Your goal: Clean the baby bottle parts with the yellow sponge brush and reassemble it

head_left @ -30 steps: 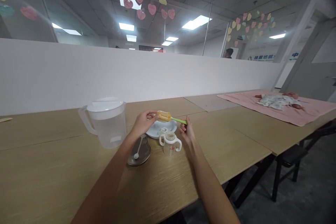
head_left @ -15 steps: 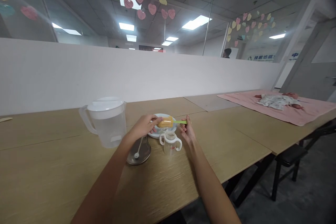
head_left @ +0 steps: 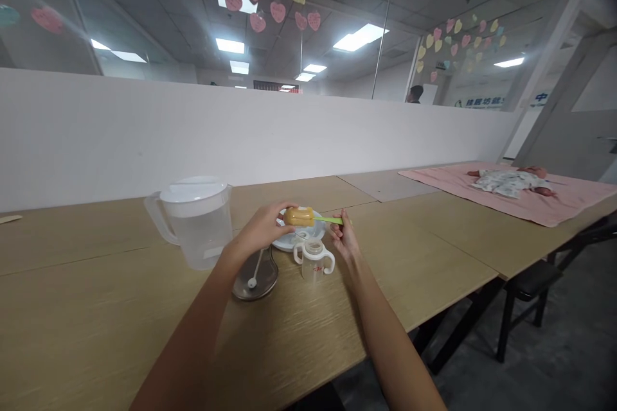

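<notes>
My left hand (head_left: 263, 226) is closed around an amber, see-through cup-shaped piece (head_left: 299, 216), held level on its side. From the right, my right hand (head_left: 344, 234) pinches a thin green handle (head_left: 328, 219) whose far end reaches the mouth of the amber piece; what is inside cannot be made out. Just below stands an uncapped clear baby bottle (head_left: 314, 268) with two white handles. Behind it, a white plate (head_left: 284, 245) bears a small clear piece. By my left wrist, a white straw with a round end (head_left: 252, 282) lies on a dark, shiny tray (head_left: 260, 294).
A lidded clear plastic pitcher (head_left: 200, 231) stands to the left. At the far right a baby-like figure (head_left: 504, 183) in patterned clothing lies on a pink cloth (head_left: 559, 212). A low white wall (head_left: 289, 135) backs the table (head_left: 409, 263); a black stool (head_left: 527, 282) stands by its right edge.
My left hand has lifted slightly and its fingers have shifted on the amber piece, which now tilts up a little at its closed end. My right hand keeps the green handle, nearly still.
</notes>
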Demonstrator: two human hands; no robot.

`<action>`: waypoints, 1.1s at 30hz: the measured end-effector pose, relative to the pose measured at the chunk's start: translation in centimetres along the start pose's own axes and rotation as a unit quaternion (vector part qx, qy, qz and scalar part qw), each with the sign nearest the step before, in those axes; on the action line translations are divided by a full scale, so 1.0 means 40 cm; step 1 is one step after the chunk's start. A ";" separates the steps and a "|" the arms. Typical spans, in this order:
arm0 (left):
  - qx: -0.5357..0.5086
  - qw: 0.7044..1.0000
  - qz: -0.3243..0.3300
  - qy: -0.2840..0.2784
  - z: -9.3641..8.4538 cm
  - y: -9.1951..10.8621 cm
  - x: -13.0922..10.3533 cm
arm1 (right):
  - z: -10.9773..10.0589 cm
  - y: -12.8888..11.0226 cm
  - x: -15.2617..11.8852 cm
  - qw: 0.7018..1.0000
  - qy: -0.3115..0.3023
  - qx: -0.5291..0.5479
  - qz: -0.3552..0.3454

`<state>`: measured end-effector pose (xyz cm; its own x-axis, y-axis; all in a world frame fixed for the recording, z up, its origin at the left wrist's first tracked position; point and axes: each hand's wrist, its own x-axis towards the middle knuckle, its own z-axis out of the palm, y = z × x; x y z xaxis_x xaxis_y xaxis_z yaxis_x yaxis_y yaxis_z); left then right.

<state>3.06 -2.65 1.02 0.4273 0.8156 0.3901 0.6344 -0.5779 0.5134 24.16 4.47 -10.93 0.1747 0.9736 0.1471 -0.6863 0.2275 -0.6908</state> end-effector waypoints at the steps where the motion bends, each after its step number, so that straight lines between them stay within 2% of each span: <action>1: -0.001 1.000 -0.023 -0.006 -0.004 0.006 -0.002 | 0.000 0.000 0.000 1.000 -0.002 0.002 0.002; 5: -0.012 0.994 -0.100 -0.052 -0.009 0.021 -0.008 | 0.002 0.000 -0.005 1.000 -0.015 0.002 0.011; 7: -0.007 0.992 -0.106 -0.065 -0.008 0.019 -0.008 | 0.002 -0.002 -0.006 1.000 -0.016 0.007 0.011; 10: 0.017 0.998 -0.057 -0.024 -0.001 0.007 -0.003 | 0.000 -0.005 -0.006 1.000 -0.003 0.019 0.006; 14: 0.042 0.996 0.055 0.060 0.014 -0.012 0.007 | -0.001 -0.005 -0.007 0.999 -0.010 0.033 0.007; 16: 0.048 0.991 0.098 0.077 0.020 -0.016 0.010 | 0.001 -0.004 -0.008 0.999 -0.024 0.044 0.011; 19: 0.048 0.988 0.114 0.087 0.019 -0.013 0.011 | 0.003 -0.004 -0.011 0.998 -0.030 0.052 0.017; 21: 0.042 0.993 0.087 0.071 0.013 -0.008 0.008 | 0.002 -0.004 -0.011 0.998 -0.026 0.050 0.022; 26: 0.015 0.999 -0.042 -0.010 0.000 -0.002 -0.001 | -0.005 0.001 -0.005 0.998 -0.035 0.049 0.021; 29: -0.001 0.996 -0.089 -0.029 0.002 -0.008 -0.001 | -0.006 0.006 -0.002 0.998 -0.044 0.044 0.022; 31: -0.003 0.994 -0.104 -0.030 0.006 -0.015 0.000 | -0.005 0.006 -0.002 0.998 -0.042 0.039 0.016; 33: 0.004 0.997 -0.077 -0.018 0.009 -0.024 0.003 | -0.005 0.005 -0.002 0.999 -0.034 0.030 0.010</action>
<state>2.74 -1.98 0.30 0.3471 0.8950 0.2802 0.6997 -0.4461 0.5581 24.15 4.42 -11.20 0.1147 0.9765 0.1826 -0.7302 0.2075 -0.6509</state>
